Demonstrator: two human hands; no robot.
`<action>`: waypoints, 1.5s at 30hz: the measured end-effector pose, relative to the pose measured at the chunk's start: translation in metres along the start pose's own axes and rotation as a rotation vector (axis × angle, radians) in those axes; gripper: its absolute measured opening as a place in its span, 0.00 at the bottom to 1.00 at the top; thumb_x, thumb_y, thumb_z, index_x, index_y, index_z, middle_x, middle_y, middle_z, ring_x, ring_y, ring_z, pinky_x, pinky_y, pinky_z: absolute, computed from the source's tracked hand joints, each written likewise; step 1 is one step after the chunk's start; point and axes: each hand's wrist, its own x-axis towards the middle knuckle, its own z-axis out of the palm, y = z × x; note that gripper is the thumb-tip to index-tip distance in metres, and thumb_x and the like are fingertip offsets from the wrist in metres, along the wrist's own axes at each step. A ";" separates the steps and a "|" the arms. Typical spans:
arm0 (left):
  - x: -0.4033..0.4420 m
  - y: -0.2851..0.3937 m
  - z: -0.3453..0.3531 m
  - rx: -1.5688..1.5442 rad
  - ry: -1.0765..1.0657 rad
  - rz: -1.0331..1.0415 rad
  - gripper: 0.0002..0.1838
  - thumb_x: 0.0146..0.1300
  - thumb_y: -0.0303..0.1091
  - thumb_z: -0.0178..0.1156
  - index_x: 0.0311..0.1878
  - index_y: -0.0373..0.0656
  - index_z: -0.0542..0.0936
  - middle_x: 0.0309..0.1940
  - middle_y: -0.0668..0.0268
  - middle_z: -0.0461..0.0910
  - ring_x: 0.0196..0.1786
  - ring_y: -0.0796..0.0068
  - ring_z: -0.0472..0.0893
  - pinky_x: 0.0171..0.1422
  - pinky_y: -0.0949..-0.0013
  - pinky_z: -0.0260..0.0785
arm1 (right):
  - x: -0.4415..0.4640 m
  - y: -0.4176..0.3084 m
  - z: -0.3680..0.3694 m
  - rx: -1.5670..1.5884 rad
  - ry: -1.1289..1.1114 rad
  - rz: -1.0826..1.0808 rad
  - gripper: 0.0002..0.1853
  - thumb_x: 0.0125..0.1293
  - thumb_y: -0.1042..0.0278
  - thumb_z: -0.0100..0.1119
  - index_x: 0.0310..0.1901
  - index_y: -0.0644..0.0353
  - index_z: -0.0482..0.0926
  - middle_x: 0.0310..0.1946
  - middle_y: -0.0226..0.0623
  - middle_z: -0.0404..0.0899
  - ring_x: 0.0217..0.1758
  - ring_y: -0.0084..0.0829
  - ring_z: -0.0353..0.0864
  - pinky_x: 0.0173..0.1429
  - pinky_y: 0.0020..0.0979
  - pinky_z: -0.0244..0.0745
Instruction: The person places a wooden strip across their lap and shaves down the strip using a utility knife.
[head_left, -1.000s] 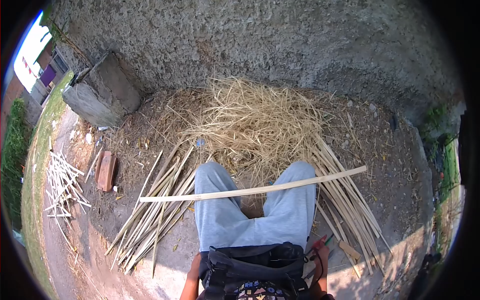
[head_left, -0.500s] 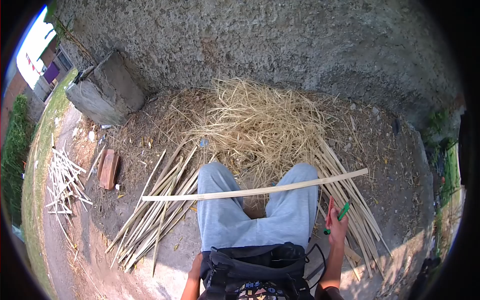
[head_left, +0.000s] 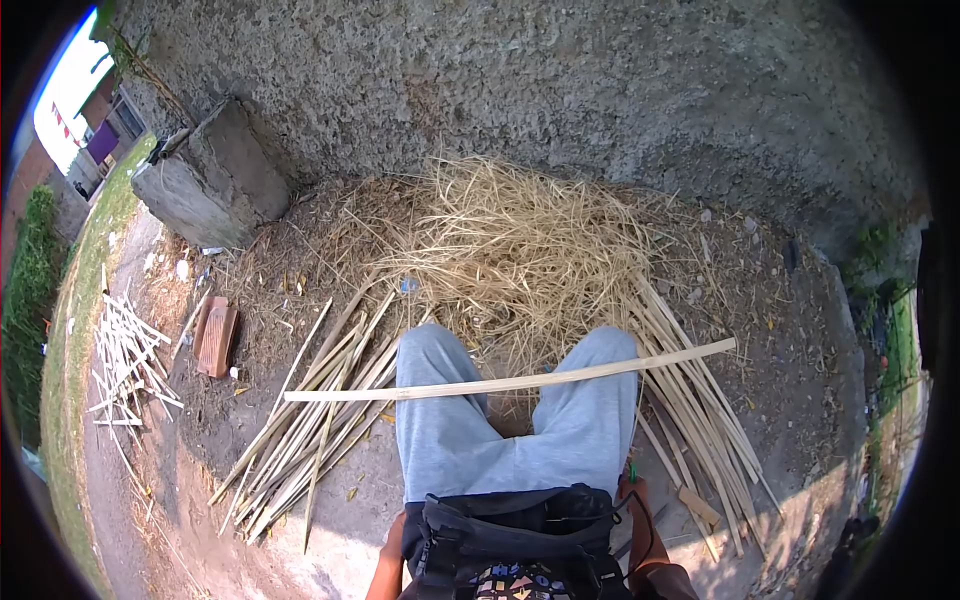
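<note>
A long pale bamboo strip [head_left: 500, 385] lies across both my knees, with neither hand on it. My right hand [head_left: 634, 492] is low beside my right hip, partly covered by the black bag [head_left: 520, 530] and its cord. A small green part of the red-and-green tool [head_left: 632, 470] shows at its fingers; the rest of the tool is hidden. My left hand [head_left: 397, 528] rests at my left hip against the bag, its fingers out of sight.
Bundles of long strips lie left [head_left: 300, 440] and right [head_left: 705, 420] of my legs. A heap of thin shavings [head_left: 530, 240] sits before the rough wall [head_left: 560, 90]. Farther left are a reddish tile [head_left: 214, 338], short white sticks [head_left: 130, 355] and a concrete block [head_left: 215, 180].
My right hand has drawn back and down toward my hip with the red-and-green tool, now mostly hidden. The bamboo strip stays across my knees and my left hand has barely moved.
</note>
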 end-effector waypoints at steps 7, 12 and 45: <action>0.032 0.007 -0.023 0.529 0.106 -0.015 0.16 0.66 0.33 0.49 0.50 0.31 0.74 0.44 0.38 0.79 0.50 0.38 0.78 0.54 0.48 0.71 | -0.024 0.042 0.037 -0.238 0.076 0.030 0.34 0.62 0.33 0.58 0.21 0.65 0.81 0.17 0.45 0.80 0.25 0.47 0.84 0.35 0.46 0.77; 0.026 -0.015 -0.030 0.453 0.092 -0.014 0.16 0.67 0.35 0.48 0.49 0.32 0.74 0.45 0.38 0.78 0.50 0.37 0.77 0.52 0.47 0.70 | -0.020 0.070 0.062 -0.298 0.351 0.036 0.35 0.62 0.32 0.55 0.26 0.66 0.82 0.23 0.51 0.82 0.32 0.55 0.84 0.37 0.51 0.76; -0.002 -0.062 -0.009 -0.161 -0.022 0.004 0.14 0.69 0.32 0.53 0.54 0.36 0.78 0.49 0.66 0.81 0.51 0.78 0.77 0.57 0.70 0.70 | -0.116 0.120 0.054 -0.433 0.250 0.144 0.40 0.58 0.56 0.63 0.70 0.62 0.59 0.72 0.53 0.56 0.74 0.55 0.56 0.74 0.51 0.55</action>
